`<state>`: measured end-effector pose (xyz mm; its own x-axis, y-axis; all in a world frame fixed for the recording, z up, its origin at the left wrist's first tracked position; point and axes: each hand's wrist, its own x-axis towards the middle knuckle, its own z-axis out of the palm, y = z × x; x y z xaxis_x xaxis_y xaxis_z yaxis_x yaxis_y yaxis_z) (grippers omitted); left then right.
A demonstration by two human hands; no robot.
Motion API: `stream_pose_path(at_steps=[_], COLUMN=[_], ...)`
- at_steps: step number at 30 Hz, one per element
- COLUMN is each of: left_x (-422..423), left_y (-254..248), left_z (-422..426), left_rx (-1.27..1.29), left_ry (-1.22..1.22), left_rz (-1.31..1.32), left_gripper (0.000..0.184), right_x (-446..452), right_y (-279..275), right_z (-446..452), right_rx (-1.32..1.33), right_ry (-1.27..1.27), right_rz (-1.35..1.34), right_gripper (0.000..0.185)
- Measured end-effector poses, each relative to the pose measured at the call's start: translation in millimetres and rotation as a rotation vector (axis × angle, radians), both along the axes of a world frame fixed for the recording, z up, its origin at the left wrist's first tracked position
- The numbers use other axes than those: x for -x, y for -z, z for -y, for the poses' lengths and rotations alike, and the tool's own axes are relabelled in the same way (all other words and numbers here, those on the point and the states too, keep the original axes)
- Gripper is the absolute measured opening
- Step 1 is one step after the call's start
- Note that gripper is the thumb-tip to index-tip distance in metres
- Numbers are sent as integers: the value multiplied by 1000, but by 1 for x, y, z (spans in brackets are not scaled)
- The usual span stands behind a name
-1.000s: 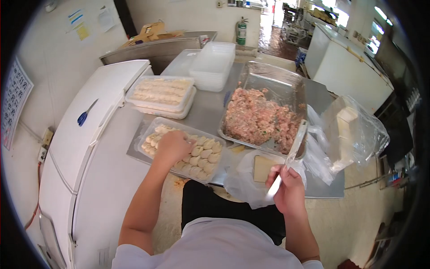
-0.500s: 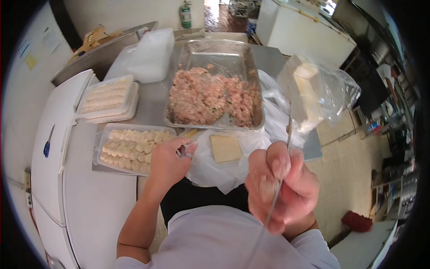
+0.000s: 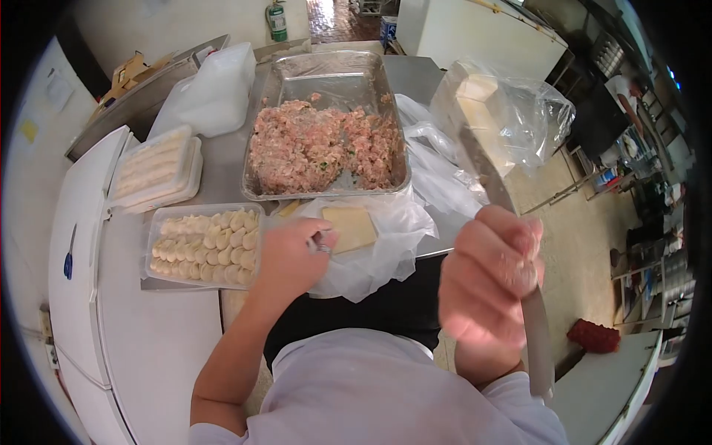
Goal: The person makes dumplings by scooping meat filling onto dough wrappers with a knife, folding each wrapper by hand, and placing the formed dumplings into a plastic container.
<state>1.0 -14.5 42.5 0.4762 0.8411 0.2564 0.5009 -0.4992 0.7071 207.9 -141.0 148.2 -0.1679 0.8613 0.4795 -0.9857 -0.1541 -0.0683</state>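
My left hand (image 3: pixel 297 252) has its fingers curled at the left edge of a square stack of dough wrappers (image 3: pixel 348 228), which lies on white plastic (image 3: pixel 371 271). Raised close to the camera, my right hand (image 3: pixel 493 282) is closed around a flat metal spatula or blade (image 3: pixel 486 174). Left of my left hand stands a clear tray (image 3: pixel 152 241) with rows of filled dumplings (image 3: pixel 211 248). Ground meat filling (image 3: pixel 300 144) lies in a large metal pan (image 3: pixel 326 194) behind the wrappers.
Lidded containers of dumplings (image 3: pixel 156 167) and stacked plastic containers (image 3: pixel 219 93) stand at the back left. A clear bag with wrapper stacks (image 3: pixel 482 111) is at the right. Blue scissors (image 3: pixel 69 259) lie on the white appliance. A person (image 3: pixel 623 93) is far right.
My left hand has gone from the dumpling tray to the wrapper stack. My right hand has risen toward the camera with the blade. The view has turned right.
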Motion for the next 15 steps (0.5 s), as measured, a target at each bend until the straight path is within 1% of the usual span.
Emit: stream_pose_path(at_steps=[2, 5, 8, 9, 11, 14, 15], left_x=[-10, -32, -44, -46, -47, -50, -51], left_y=[12, 37, 45, 49, 55, 53, 51], left_z=[-5, -10, -15, -18, -23, -22, -21], left_rx=[-21, -191, -94, -86, -70, 2, -11], left_ry=[99, 164, 189, 197, 218, 206, 199], left_rz=[-79, -83, -207, -216, -235, -155, -144], left_gripper=[22, 22, 21, 20, 18, 14, 13], right_x=[-11, -24, -31, -30, -34, -33, -31], right_y=[14, 39, 63, 65, 81, 92, 96], right_z=[5, 15, 27, 32, 42, 52, 51], right_rx=[94, 216, 294, 390, 506, 730, 795], right_ry=[152, 337, 489, 560, 657, 779, 814], right_rz=[42, 228, 409, 469, 612, 786, 839], right_gripper=[19, 23, 26, 29, 30, 32, 32])
